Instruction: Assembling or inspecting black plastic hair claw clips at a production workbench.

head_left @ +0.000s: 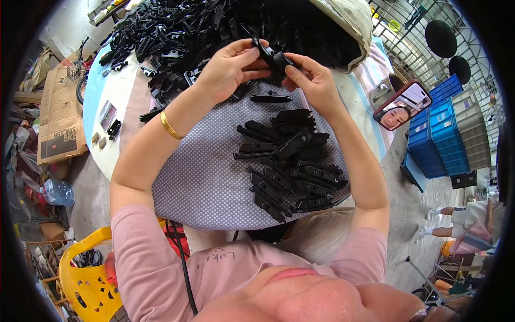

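Note:
Between my two hands, above the far part of the table, is a long black plastic part; its exact kind I cannot make out. The fingers of my left hand pinch its upper left end. At its right side, my right hand grips it between thumb and fingers. A single similar black piece lies on the dotted grey cloth just below my hands. Nearer to me is a stack of slim black plastic pieces, laid in rough rows. Beyond my hands spreads a big heap of loose black parts.
A pale sack holding black parts lies open at the table's far right. A phone leans by a metal mug at the right edge. Blue crates stand on the floor at right, a yellow chair at lower left.

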{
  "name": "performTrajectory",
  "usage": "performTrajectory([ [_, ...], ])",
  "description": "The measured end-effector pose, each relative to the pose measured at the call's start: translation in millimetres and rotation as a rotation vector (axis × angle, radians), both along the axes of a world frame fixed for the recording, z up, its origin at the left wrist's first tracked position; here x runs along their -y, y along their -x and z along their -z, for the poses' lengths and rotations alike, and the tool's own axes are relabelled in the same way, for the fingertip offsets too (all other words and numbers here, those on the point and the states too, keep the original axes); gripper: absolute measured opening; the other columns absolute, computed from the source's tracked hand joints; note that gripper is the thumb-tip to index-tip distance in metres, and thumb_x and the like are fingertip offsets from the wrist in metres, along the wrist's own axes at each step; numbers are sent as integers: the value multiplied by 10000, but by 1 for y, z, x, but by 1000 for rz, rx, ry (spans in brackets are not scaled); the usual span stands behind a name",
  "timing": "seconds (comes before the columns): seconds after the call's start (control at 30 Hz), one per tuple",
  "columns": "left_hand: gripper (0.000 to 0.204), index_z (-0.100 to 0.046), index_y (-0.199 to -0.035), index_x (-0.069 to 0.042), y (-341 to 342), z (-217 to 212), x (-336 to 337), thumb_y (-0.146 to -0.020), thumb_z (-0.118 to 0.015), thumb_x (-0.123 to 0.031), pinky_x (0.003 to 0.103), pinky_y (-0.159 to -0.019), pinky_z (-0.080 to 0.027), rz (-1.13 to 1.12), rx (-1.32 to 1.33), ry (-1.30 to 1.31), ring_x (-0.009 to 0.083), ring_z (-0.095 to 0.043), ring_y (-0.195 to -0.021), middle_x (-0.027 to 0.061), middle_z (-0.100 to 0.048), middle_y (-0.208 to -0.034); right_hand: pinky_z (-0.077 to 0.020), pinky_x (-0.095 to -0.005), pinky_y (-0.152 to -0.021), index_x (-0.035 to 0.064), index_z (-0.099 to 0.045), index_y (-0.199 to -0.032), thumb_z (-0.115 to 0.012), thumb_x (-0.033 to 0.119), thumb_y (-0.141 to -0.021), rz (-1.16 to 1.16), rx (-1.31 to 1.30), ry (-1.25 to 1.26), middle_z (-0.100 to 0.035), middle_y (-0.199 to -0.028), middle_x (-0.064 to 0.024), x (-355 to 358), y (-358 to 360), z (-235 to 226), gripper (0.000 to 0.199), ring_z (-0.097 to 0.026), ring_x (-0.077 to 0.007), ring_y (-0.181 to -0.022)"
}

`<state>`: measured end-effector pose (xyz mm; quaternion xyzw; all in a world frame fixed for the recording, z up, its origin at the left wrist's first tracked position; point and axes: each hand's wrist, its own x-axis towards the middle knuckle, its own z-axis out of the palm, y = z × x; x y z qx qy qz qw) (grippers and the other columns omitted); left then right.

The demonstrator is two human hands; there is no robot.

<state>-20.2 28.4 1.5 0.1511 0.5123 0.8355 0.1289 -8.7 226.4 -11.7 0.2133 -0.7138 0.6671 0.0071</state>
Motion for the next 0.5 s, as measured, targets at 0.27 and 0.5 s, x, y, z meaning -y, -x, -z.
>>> performTrajectory([
  [0.27, 258, -559, -1121, -14, -10, 7, -7, -870, -556, -74, 279, -923, -448, -124, 31, 29, 140, -575, -966, 85, -601, -1020, -471, -221, -679, -29, -568, -1095, -613, 39, -810, 141, -603, -415, -601, -856, -42, 6, -12, -6, 296, -576, -114, -777],
  [0.5, 281, -566, -1138, -31, -12, 5, -8, -858, -560, -34, 272, -874, -486, -120, -83, 130, 138, -597, -903, 78, -605, -986, -491, -227, -663, 4, -531, -1175, -563, 55, -858, 81, -58, -50, -602, -863, -40, 6, -16, -11, 323, -598, -116, -741],
])
